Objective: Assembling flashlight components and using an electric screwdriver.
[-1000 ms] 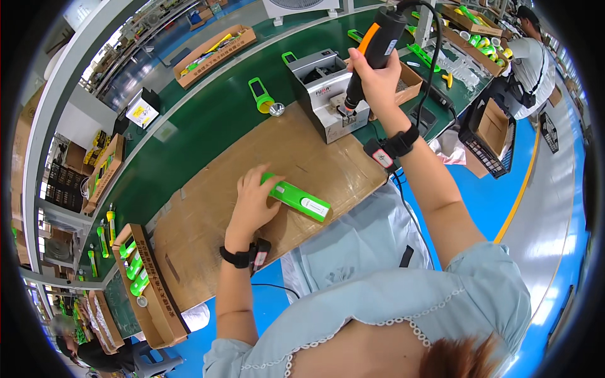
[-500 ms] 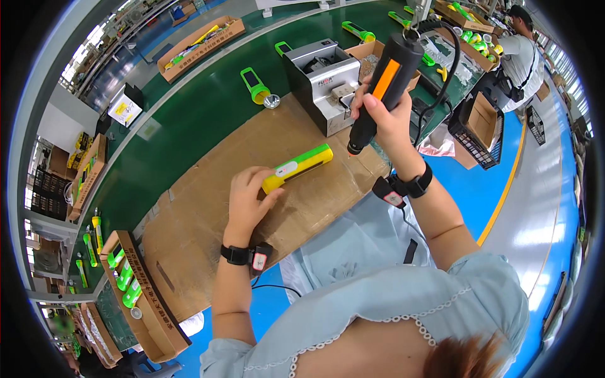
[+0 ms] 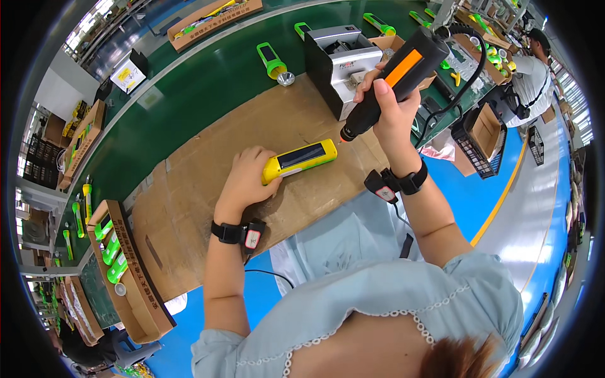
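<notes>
The left hand [image 3: 246,177] has its fingers curled around the left end of a yellow-and-green torch [image 3: 304,159], above cardboard [image 3: 186,208] on the counter [image 3: 201,88]; rightward, the right hand's [image 3: 396,120] fingers wrap a black-and-orange screwdriver [image 3: 406,68].

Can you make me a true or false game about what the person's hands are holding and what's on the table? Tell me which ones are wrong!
1. The right hand holds a black electric screwdriver with an orange stripe. True.
2. The left hand is holding nothing. False: it grips one end of a yellow-and-green flashlight body.
3. A flat cardboard sheet lies on the green table. True.
4. The flashlight body is red all over. False: it is yellow and green, with a dark panel facing up.
5. The long cardboard box at the lower left has green flashlights in it. True.
</notes>
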Action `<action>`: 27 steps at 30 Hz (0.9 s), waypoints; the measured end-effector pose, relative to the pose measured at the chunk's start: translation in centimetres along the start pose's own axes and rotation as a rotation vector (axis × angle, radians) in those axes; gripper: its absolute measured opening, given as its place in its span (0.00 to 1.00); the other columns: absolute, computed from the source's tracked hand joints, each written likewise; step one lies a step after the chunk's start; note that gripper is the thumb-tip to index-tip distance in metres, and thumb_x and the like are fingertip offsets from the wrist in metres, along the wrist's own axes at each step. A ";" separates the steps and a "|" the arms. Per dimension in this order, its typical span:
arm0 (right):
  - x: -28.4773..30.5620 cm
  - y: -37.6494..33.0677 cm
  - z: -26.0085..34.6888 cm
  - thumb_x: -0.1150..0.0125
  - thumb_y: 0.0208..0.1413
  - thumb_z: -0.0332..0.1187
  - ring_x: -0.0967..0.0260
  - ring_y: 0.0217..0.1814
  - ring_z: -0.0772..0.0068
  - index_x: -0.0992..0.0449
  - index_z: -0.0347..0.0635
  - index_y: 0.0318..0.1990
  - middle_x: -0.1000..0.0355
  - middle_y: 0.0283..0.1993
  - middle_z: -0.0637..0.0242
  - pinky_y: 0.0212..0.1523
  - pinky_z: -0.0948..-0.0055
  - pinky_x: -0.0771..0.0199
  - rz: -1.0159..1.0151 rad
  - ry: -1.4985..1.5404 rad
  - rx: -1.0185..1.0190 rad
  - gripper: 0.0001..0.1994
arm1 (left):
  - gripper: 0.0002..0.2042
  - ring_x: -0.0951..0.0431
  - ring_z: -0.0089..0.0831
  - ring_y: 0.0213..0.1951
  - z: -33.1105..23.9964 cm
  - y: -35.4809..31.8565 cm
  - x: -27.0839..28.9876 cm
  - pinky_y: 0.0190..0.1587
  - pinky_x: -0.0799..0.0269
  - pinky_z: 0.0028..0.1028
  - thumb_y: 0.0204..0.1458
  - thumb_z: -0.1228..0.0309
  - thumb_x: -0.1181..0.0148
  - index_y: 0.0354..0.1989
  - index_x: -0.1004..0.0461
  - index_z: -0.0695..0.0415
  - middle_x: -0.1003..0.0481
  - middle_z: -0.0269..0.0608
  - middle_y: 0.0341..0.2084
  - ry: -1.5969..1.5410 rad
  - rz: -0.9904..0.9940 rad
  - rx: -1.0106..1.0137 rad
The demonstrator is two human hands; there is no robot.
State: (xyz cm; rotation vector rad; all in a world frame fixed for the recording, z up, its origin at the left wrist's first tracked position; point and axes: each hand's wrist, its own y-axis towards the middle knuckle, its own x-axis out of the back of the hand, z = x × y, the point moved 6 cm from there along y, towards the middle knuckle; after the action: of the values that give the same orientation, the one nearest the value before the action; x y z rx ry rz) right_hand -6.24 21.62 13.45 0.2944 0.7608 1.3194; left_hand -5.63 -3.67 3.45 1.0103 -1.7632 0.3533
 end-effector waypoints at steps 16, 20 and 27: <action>-1.0 -2.0 -2.0 0.35 0.49 0.37 0.31 0.26 0.69 0.38 0.35 0.46 0.32 0.28 0.59 0.31 0.71 0.28 0.071 -0.039 -0.092 0.22 | 0.20 0.32 0.44 0.41 -0.4 0.4 0.0 0.45 0.38 0.37 0.37 0.61 0.33 0.36 0.28 0.58 0.30 0.45 0.34 0.042 -0.125 -0.013; -1.4 -3.2 -2.4 0.35 0.48 0.27 0.32 0.27 0.77 0.37 0.36 0.42 0.30 0.28 0.63 0.30 0.77 0.30 0.081 0.006 -0.057 0.17 | 0.19 0.32 0.45 0.40 -0.6 0.5 0.1 0.43 0.37 0.36 0.35 0.63 0.32 0.35 0.29 0.58 0.30 0.45 0.34 0.049 -0.137 -0.008; -0.5 -1.5 -0.7 0.37 0.50 0.32 0.31 0.26 0.73 0.37 0.33 0.44 0.31 0.28 0.61 0.30 0.75 0.30 0.055 0.108 0.014 0.19 | 0.18 0.30 0.43 0.37 -0.6 0.4 0.4 0.41 0.36 0.35 0.37 0.60 0.33 0.33 0.27 0.58 0.28 0.43 0.30 0.101 -0.124 -0.034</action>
State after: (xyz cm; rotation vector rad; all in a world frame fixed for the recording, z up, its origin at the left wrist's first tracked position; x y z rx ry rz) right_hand -5.56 20.66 12.23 0.2583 0.8580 1.3914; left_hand -5.56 -3.24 4.11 1.0544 -1.6031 0.2902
